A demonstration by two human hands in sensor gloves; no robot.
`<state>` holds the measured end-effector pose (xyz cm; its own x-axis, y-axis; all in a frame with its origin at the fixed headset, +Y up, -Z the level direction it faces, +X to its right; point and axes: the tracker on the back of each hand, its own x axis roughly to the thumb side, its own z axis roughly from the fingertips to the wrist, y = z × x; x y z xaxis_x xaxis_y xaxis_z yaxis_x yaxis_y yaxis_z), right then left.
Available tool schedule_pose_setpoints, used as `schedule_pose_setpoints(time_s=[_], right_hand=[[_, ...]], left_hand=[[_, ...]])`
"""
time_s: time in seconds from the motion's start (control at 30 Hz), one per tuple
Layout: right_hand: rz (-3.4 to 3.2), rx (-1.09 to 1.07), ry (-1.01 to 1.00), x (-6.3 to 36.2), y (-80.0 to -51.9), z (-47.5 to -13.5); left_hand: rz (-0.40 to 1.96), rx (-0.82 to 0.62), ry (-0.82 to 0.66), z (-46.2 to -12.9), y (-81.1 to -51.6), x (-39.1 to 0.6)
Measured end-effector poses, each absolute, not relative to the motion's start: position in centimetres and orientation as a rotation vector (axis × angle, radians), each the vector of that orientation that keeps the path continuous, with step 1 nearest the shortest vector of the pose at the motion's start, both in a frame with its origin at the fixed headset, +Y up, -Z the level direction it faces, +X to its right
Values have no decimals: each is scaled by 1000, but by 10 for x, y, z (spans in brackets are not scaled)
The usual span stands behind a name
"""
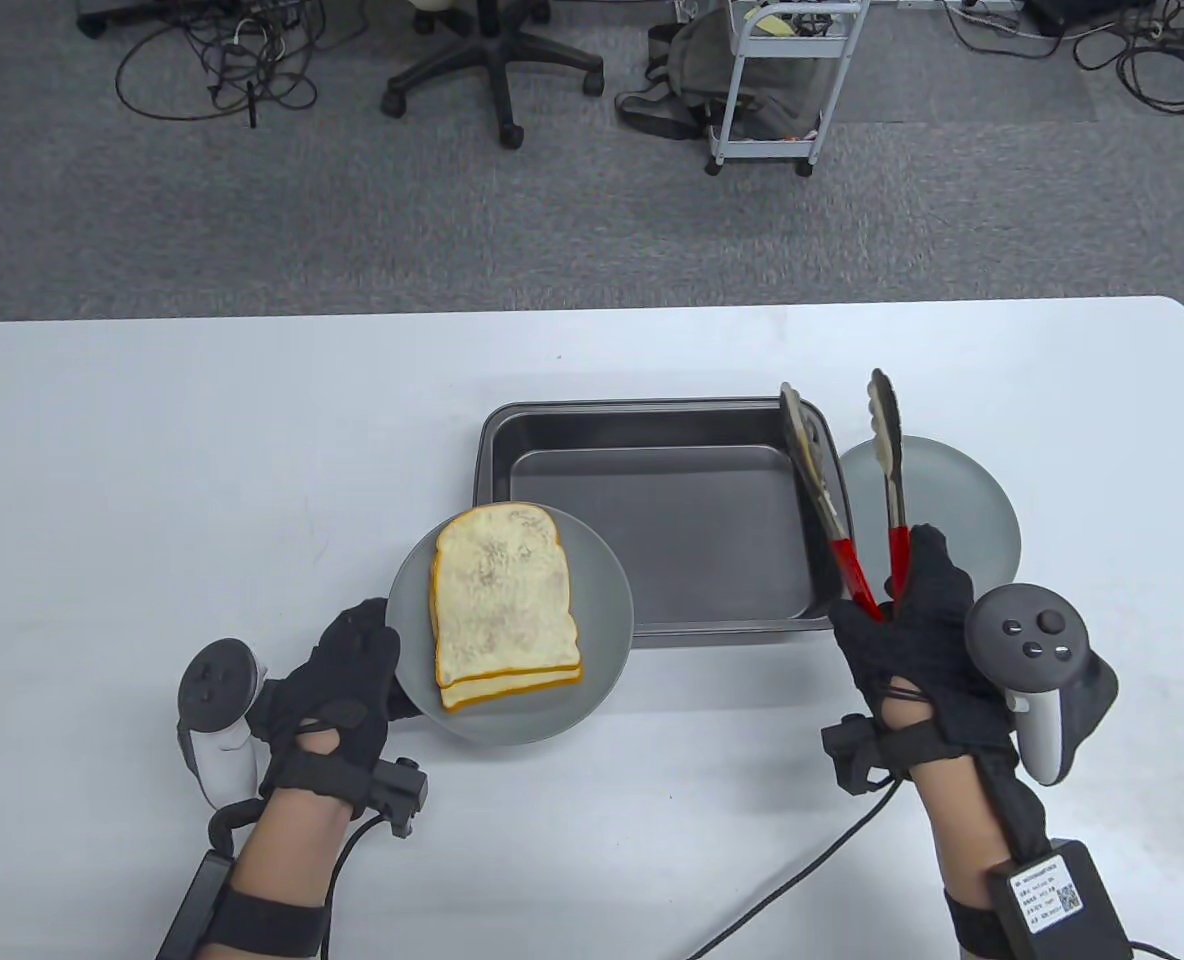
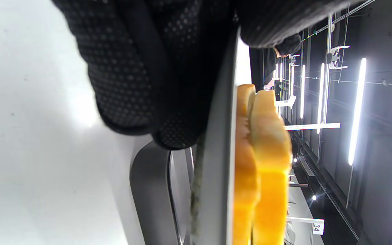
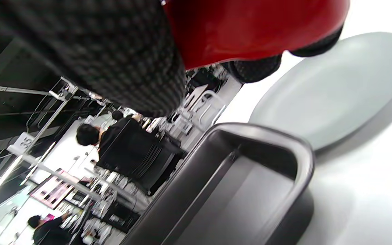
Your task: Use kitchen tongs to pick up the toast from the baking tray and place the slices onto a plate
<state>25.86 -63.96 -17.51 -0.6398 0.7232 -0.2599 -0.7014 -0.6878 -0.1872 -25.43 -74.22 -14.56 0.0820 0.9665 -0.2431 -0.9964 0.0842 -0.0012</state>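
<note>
Right hand [image 1: 912,640] grips raised tongs [image 1: 857,490] by red handles; left hand [image 1: 347,680] pinches the toast [image 1: 502,605] plate's [image 1: 607,600] rim.

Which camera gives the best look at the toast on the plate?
The table view: the toast lies whole, two stacked slices on the left plate. The left wrist view shows only the crust edges side-on. The right wrist view shows none.

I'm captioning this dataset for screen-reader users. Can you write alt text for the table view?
Two toast slices lie stacked on a grey plate gripped at its edge by the left hand. The right hand holds red-handled tongs, open, over an empty baking tray and a second, bare plate.
</note>
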Motion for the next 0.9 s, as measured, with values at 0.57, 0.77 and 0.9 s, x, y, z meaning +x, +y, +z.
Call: schedule_pose_setpoints(time_s=[0.57, 0.77, 0.9], right_hand=[[2437, -699, -21, 299, -681, -218], [2490, -764, 84, 302, -697, -222], [2481, -795, 128, 306, -708, -228]], left_hand=[[1467, -182, 198, -146, -742, -255], [1468, -181, 196, -146, -741, -255], [1466, -182, 193, -146, -741, -255]])
